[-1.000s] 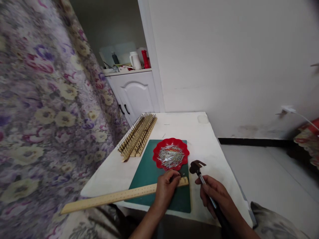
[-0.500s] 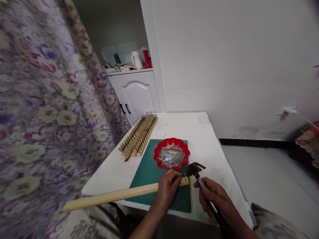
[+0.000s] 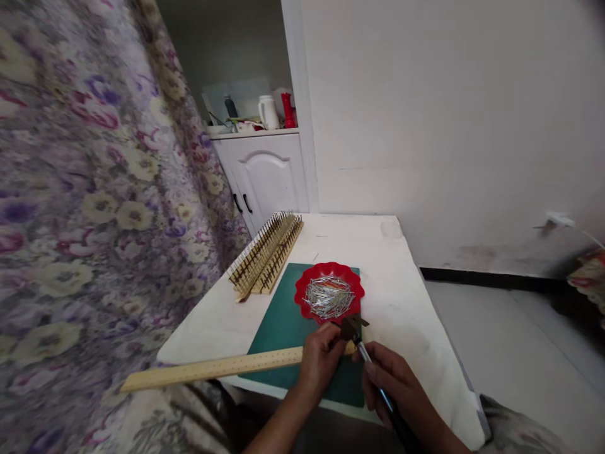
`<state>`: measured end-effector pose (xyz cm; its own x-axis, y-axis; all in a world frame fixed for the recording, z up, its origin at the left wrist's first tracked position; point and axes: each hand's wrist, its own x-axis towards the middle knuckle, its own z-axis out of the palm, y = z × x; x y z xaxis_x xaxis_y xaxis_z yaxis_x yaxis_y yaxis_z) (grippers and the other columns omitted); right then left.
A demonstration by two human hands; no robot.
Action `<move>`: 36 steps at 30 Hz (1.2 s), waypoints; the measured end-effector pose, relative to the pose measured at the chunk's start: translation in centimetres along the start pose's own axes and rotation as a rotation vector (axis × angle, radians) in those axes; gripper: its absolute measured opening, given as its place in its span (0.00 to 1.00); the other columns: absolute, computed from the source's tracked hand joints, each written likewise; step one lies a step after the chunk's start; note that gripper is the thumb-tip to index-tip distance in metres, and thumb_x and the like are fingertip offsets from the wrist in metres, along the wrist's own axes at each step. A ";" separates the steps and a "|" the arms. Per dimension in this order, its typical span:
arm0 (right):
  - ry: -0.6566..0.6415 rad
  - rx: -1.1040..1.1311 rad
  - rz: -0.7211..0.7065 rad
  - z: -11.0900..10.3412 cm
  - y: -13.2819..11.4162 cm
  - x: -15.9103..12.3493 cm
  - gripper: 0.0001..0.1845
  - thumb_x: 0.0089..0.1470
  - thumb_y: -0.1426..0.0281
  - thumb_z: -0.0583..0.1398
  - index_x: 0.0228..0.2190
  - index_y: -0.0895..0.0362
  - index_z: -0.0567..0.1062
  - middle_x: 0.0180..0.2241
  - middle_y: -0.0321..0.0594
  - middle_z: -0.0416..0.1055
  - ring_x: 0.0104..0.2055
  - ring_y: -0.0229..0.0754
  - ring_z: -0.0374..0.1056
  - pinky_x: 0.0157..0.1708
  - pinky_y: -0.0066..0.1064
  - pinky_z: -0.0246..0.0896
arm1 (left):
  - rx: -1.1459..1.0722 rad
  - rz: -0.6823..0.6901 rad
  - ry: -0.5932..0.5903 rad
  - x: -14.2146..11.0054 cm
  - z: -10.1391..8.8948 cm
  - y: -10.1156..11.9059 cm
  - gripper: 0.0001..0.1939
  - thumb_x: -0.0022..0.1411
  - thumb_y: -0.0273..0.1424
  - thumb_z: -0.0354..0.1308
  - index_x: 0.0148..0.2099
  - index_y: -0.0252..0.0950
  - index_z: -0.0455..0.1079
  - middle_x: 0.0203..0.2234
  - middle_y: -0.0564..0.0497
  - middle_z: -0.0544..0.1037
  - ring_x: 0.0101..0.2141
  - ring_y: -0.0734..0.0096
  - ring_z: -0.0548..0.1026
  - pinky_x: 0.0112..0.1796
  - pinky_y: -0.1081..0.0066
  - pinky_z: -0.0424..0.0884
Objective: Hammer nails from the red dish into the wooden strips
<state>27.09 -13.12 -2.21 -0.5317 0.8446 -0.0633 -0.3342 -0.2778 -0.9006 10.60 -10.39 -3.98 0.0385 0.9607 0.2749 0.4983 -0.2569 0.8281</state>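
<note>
My right hand (image 3: 394, 384) is closed around a claw hammer (image 3: 373, 372), by its metal shaft and dark grip. The hammer's head is at my left fingertips, over the right end of a pale wooden strip (image 3: 222, 367) marked with rows of small dots. With thumb and forefinger together, my left hand (image 3: 319, 359) pinches a nail against that end; the hammer head now hides most of the nail. Beneath the strip lies a green mat (image 3: 269, 337). Just beyond my hands sits a red scalloped dish (image 3: 355, 277) full of loose silver nails (image 3: 328, 297).
Wooden strips studded with upright nails (image 3: 267, 255) lie at the table's back left. One loose nail (image 3: 316, 256) rests on the white table (image 3: 397, 302) behind the dish. A floral curtain (image 3: 118, 221) hangs at left, beside a white cabinet (image 3: 269, 176).
The hammer has moved left and down, from beside the strip's end onto the spot at my left fingertips. My left hand keeps its pinch. The view has shifted slightly.
</note>
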 end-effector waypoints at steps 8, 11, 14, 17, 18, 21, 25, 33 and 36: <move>-0.001 -0.019 0.003 -0.1 0.1 0.0 0.13 0.57 0.62 0.56 0.39 0.57 0.65 0.16 0.28 0.69 0.08 0.26 0.53 0.07 0.15 0.42 | 0.019 -0.009 0.010 -0.2 0.0 -0.2 0.08 0.57 0.24 0.53 0.25 0.34 0.68 0.23 0.54 0.69 0.27 0.74 0.67 0.28 0.77 0.58; -0.002 -0.006 0.000 -0.1 -0.4 -0.3 0.14 0.57 0.61 0.57 0.39 0.57 0.65 0.16 0.28 0.69 0.08 0.25 0.52 0.07 0.15 0.42 | 0.043 -0.014 0.005 -0.1 0.0 0.0 0.08 0.57 0.24 0.54 0.26 0.34 0.68 0.23 0.54 0.70 0.28 0.74 0.68 0.29 0.76 0.59; 0.026 0.013 -0.005 -0.3 -1.2 -0.6 0.14 0.56 0.60 0.57 0.38 0.58 0.64 0.16 0.28 0.67 0.09 0.25 0.51 0.08 0.15 0.43 | 0.049 -0.012 -0.004 -0.2 -0.3 0.2 0.05 0.57 0.25 0.55 0.30 0.35 0.71 0.26 0.52 0.72 0.30 0.72 0.70 0.32 0.75 0.62; 0.070 0.007 -0.020 -1.0 -1.7 -0.7 0.16 0.55 0.58 0.57 0.38 0.57 0.64 0.16 0.28 0.67 0.09 0.25 0.51 0.07 0.16 0.43 | 0.069 0.004 -0.019 -0.3 -0.9 0.6 0.04 0.57 0.25 0.56 0.33 0.35 0.72 0.28 0.51 0.73 0.31 0.71 0.71 0.33 0.75 0.63; 0.077 0.007 -0.026 -1.2 -1.8 -0.7 0.17 0.55 0.57 0.57 0.38 0.57 0.64 0.17 0.29 0.67 0.08 0.25 0.51 0.07 0.16 0.42 | 0.085 0.008 -0.025 -0.3 -1.3 0.8 0.04 0.57 0.25 0.55 0.32 0.35 0.71 0.28 0.51 0.73 0.31 0.71 0.71 0.32 0.75 0.62; 0.103 0.015 -0.040 -2.0 -1.9 -0.6 0.17 0.55 0.57 0.57 0.39 0.57 0.64 0.17 0.29 0.68 0.08 0.26 0.52 0.07 0.16 0.42 | 0.139 0.017 -0.017 0.2 -2.3 1.2 0.08 0.60 0.28 0.52 0.31 0.35 0.70 0.27 0.52 0.71 0.30 0.71 0.70 0.31 0.75 0.62; 0.126 0.030 -0.044 -2.1 -1.9 -0.6 0.17 0.55 0.57 0.57 0.38 0.57 0.64 0.17 0.28 0.67 0.08 0.25 0.52 0.07 0.15 0.43 | 0.267 0.042 0.009 2.5 -3.3 1.5 0.07 0.62 0.28 0.50 0.34 0.36 0.69 0.29 0.51 0.72 0.31 0.71 0.70 0.33 0.74 0.63; 0.102 0.048 -0.033 -1.8 -1.3 -0.5 0.16 0.54 0.59 0.59 0.37 0.58 0.65 0.18 0.29 0.69 0.08 0.24 0.52 0.07 0.14 0.46 | 0.814 -0.148 -0.219 7.7 -2.1 0.3 0.05 0.58 0.28 0.54 0.35 0.36 0.70 0.36 0.46 0.75 0.38 0.63 0.72 0.35 0.70 0.63; 0.094 0.051 -0.042 -2.1 -1.0 -0.4 0.16 0.54 0.59 0.59 0.37 0.57 0.65 0.17 0.29 0.69 0.08 0.25 0.53 0.07 0.14 0.46 | 0.824 -0.175 -0.224 8.0 -1.8 -0.4 0.04 0.57 0.28 0.55 0.35 0.36 0.71 0.35 0.46 0.76 0.38 0.63 0.73 0.34 0.70 0.63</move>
<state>29.26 -12.22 -2.18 -0.4423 0.8943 -0.0683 -0.3945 -0.2624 -0.8806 9.12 -2.76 -1.25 0.0290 0.9996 0.0027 0.9776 -0.0290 0.2083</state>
